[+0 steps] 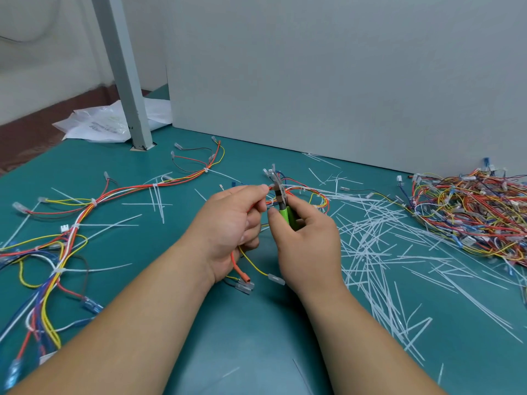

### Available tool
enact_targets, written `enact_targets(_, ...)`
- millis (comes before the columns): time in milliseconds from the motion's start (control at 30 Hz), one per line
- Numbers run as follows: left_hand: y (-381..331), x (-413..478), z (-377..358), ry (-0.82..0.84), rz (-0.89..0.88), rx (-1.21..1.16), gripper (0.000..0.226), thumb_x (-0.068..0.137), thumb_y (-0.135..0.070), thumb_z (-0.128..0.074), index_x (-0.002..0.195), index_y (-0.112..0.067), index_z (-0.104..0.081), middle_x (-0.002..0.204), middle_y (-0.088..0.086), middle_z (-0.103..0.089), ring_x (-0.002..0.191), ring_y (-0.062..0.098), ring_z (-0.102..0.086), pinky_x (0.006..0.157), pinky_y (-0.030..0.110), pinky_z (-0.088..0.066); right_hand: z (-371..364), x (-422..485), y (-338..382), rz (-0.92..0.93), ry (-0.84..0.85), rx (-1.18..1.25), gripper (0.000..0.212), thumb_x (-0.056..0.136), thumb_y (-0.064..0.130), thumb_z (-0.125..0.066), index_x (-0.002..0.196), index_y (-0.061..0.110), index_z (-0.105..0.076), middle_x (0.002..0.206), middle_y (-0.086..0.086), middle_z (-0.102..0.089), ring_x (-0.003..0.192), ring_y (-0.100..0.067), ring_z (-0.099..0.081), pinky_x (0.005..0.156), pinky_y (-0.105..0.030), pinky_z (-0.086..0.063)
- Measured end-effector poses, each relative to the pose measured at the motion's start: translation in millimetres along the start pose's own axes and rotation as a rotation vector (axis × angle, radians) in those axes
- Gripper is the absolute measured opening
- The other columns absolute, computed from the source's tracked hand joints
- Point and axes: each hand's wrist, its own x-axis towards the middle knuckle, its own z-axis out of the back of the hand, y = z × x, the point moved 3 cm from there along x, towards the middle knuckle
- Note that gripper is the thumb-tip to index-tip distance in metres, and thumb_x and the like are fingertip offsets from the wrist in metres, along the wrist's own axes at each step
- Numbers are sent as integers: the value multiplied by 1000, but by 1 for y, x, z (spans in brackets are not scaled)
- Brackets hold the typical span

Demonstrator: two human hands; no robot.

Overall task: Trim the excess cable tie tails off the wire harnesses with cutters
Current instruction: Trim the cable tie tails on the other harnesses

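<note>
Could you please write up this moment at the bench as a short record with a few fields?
Left hand: grips a wire harness
Right hand: holds green-handled cutters, tip at that harness
Right of hands: loose white cut tails, scattered
Far right: heap of harnesses
Left side: laid-out harnesses, long tie tails uncut
Surface: teal table

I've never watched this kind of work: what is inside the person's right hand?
Green-handled cutters, gripped by the right hand, their metal head poking out at the wire harness the left hand holds. The fingers cover most of the handles.
</note>
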Motion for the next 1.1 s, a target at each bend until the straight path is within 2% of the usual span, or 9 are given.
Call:
enact_targets(67,0,0,-1,9,-61,-13,38,102,-26,-56,65,-17,-57,43,-2,-24,32,10,-18,51,28,-11,0,0,2,-5,-1,54,4,94,18,-72,91,20,-74,57,10,-42,55,-9,-33,53,-24,-29)
enact_targets(200,-1,-3,-6,13,-175,18,32,103,-27,-57,76,-13,-69,48,-1,-23,37,10,-17,43,20,-17,-2,-2,9,3,-6,129,8,90,27,-68,95,24,-74,72,-15,-55,61,-12,-41,56,-35,-36)
enact_targets(333,-4,-6,-11,-35,-328,129,31,102,-21,-59,76,-14,-75,45,-7,-30,40,9,-23,42,18,-23,-1,-1,9,-8,-14,217,10,91,28,-68,98,27,-76,77,-18,-57,64,-14,-41,60,-34,-37)
enact_targets(400,-5,-7,-11,-70,-417,225,29,102,-16,-60,76,-14,-74,43,-14,-40,39,3,-33,43,12,-31,-1,-1,8,-6,-12,223,11,92,30,-68,97,24,-76,77,-19,-55,64,-15,-40,60,-34,-35)
enact_targets(500,-7,-10,-9,-121,-561,411,24,101,-13,-62,80,-15,-75,47,-21,-54,44,-5,-49,49,5,-37,0,0,6,9,-26,196,16,91,33,-67,95,19,-74,68,-6,-48,63,-13,-37,59,-32,-32)
enact_targets(600,-8,-12,-6,-172,-647,557,21,99,-24,-65,82,-25,-78,64,-9,-70,58,13,-59,56,28,-50,1,0,5,26,-43,141,16,90,36,-67,94,22,-74,69,6,-48,63,-14,-38,60,-32,-34)
enact_targets(667,-6,-13,-5,-201,-682,621,18,97,-32,-63,87,-28,-78,68,1,-70,65,24,-59,59,38,-50,2,0,6,34,-51,120,15,89,36,-67,91,23,-73,69,5,-48,64,-14,-40,61,-33,-35)
enact_targets(867,-6,-15,-4,-259,-748,722,27,96,-37,-60,86,-18,-76,64,6,-65,62,27,-56,56,42,-47,2,-1,7,40,-67,100,14,90,34,-68,85,21,-70,66,9,-43,62,-13,-36,60,-31,-31)
enact_targets(1100,-7,-17,-5,-271,-755,717,27,97,-38,-60,87,-19,-77,63,5,-65,62,27,-57,56,42,-46,2,0,6,42,-48,114,17,92,30,-67,91,13,-72,66,7,-42,63,-15,-34,60,-32,-30)
